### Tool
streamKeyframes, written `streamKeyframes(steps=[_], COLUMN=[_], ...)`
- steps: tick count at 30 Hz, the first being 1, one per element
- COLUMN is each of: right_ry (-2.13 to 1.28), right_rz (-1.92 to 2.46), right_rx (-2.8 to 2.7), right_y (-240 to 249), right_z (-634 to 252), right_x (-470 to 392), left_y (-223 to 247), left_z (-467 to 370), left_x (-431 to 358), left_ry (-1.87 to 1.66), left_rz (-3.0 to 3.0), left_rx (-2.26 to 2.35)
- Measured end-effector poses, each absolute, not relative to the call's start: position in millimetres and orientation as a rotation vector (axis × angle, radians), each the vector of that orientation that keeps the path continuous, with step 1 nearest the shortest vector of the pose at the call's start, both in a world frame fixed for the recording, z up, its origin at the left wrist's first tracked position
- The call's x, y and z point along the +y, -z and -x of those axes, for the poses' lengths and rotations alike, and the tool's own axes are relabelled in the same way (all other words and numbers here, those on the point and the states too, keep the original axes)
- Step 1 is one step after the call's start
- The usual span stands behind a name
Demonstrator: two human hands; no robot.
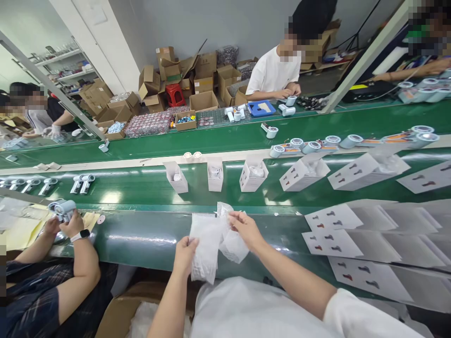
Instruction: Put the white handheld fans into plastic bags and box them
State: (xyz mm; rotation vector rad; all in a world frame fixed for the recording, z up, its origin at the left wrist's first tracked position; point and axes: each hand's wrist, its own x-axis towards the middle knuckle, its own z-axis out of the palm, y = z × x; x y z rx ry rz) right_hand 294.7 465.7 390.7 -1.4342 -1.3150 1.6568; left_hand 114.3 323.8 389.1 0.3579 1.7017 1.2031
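My left hand (pixel 185 255) is closed on the edge of a stack of white bubble-wrap bags (pixel 205 249), held above the near table edge. Between the thumb and fingers of my right hand (pixel 245 228) is the upper part of a single translucent bubble-wrap bag (pixel 234 246). This bag hangs just right of the stack, its lower end rounded out; whether anything is inside cannot be made out. Beyond my hands, an open white box (pixel 215 176) stands upright on the green belt (pixel 141 188), with a wrapped item showing at its top.
More open boxes (pixel 253 176) line the belt to the right. Flat printed cartons (pixel 334 241) are stacked near my right arm. At left, a co-worker's hands (pixel 68 225) hold a light-blue device (pixel 62 209). A cardboard box (pixel 123 305) with plastic bags sits below the table.
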Motion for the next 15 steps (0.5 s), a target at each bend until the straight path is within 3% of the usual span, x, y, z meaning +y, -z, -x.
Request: streamKeyframes(steps=[6, 11, 15], right_ry=[-1.246, -1.391, -1.428], right_rz=[1.911, 1.946, 1.860], right_rx=[-1.588, -1.719, -1.670], right_y=[-354.2, -335.2, -355.5], right_z=[-337.3, -367.2, -392.1], right_x=[494.1, 495.4, 502.7], left_y=[-352.6, -329.8, -336.1], left_z=[-88.5, -114.5, -125.4], left_x=[337.6, 335.9, 331.3], left_ry=[-1.075, -0.952, -0.751], left_rz=[-0.419, -0.551, -0.796], left_rx=[1.923, 2.210, 2.400])
